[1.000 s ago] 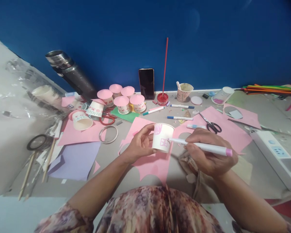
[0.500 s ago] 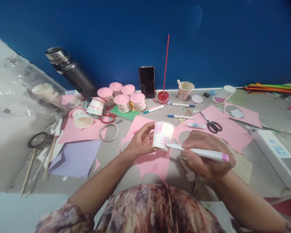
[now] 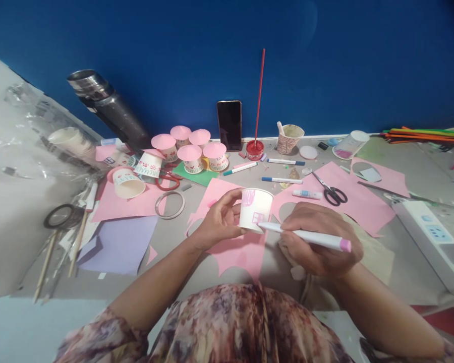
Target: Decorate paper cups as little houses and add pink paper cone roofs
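Observation:
A white paper cup (image 3: 267,201) with a pink door-like patch and a small pink window drawn on it is gripped by my left hand (image 3: 223,217) at its left side. My right hand (image 3: 321,239) pinches a white marker (image 3: 310,236) with a pink end cap. The marker's tip touches or nearly touches the cup at the lower edge of the window. Pink paper (image 3: 242,257) with round cutouts lies beneath the cup. Right of the cup are a glue stick (image 3: 307,194) and black-handled scissors (image 3: 335,195).
Several decorated cups with pink paper roofs (image 3: 189,152) stand at the back left, near a dark flask (image 3: 113,106). A phone (image 3: 229,125) leans on the blue wall. Tape rolls (image 3: 170,204), purple paper (image 3: 117,247) and a power strip (image 3: 435,237) lie around.
The marker and my right hand have shifted slightly left, staying at the window drawing. My left hand keeps its hold on the cup. The whole view has moved a little.

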{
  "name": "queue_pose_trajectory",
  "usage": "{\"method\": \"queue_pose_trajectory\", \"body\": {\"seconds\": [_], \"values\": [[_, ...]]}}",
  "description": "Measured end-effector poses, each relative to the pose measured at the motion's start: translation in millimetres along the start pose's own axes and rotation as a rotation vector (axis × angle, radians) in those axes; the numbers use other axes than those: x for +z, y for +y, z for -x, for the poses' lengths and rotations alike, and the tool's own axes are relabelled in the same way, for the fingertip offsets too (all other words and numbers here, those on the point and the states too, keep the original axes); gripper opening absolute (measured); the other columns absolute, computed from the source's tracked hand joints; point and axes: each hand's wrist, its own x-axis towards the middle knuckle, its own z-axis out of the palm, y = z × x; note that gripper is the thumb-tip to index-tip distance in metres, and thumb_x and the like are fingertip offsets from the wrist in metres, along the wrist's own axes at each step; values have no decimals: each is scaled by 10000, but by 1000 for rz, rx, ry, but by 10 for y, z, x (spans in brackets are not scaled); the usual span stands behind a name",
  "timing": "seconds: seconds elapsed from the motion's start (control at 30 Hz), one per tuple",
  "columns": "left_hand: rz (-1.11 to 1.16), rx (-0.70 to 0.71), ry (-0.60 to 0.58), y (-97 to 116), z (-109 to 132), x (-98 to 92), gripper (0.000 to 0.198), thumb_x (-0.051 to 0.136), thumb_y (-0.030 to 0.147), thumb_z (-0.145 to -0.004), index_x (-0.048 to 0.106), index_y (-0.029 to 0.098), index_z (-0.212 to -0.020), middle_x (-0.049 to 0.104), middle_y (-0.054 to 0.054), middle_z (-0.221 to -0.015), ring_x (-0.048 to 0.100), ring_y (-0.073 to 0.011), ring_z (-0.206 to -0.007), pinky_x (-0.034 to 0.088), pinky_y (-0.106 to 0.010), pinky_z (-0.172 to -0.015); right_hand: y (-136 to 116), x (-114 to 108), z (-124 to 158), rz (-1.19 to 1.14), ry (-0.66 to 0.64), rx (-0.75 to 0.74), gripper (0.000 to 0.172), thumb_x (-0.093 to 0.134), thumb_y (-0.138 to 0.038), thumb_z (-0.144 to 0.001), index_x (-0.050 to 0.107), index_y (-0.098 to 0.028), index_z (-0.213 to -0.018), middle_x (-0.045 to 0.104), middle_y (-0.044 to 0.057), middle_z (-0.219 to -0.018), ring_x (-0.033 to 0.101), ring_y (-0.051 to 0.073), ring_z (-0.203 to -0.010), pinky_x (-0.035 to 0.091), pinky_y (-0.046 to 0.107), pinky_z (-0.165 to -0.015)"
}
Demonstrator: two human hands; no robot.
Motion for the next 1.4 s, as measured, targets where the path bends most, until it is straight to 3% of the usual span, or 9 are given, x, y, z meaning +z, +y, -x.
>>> {"method": "queue_pose_trajectory", "body": {"seconds": [0.23,0.67,0.83,1.4], "values": [[-12,6,18,-26,-4,-16,762,979,227,-615,664,257,-1307,629,-120,-1373,625,-318,-1268,529,-410,-1015,-32,-57,-43,36,-59,40,174,595,-63,-864,629,-231,-890,669,3,-613,569,157,-505,454,291,-488],[-11,-16,38,-9,9,-9,766,983,219,-615,668,253,-1312,616,-121,-1394,618,-312,-1280,528,-395,-1017,-13,-66,-55,11,-30,43,183,603,-65,-856,629,-240,-905,671,0,-614,583,159,-501,467,297,-492],[-6,-7,42,-40,10,-32,787,991,209,-596,665,265,-1310,614,-120,-1410,630,-314,-1270,535,-402,-1012,-15,-80,-66,43,-95,58,176,605,-76,-847,623,-250,-865,664,-7,-603,587,158,-496,472,292,-490],[-13,-10,-23,-54,1,2,756,963,159,-620,659,275,-1303,601,-103,-1412,605,-317,-1295,521,-428,-1040,1,28,17,16,17,-9,175,642,-59,-867,651,-222,-930,694,13,-645,598,166,-534,482,314,-519]]}}
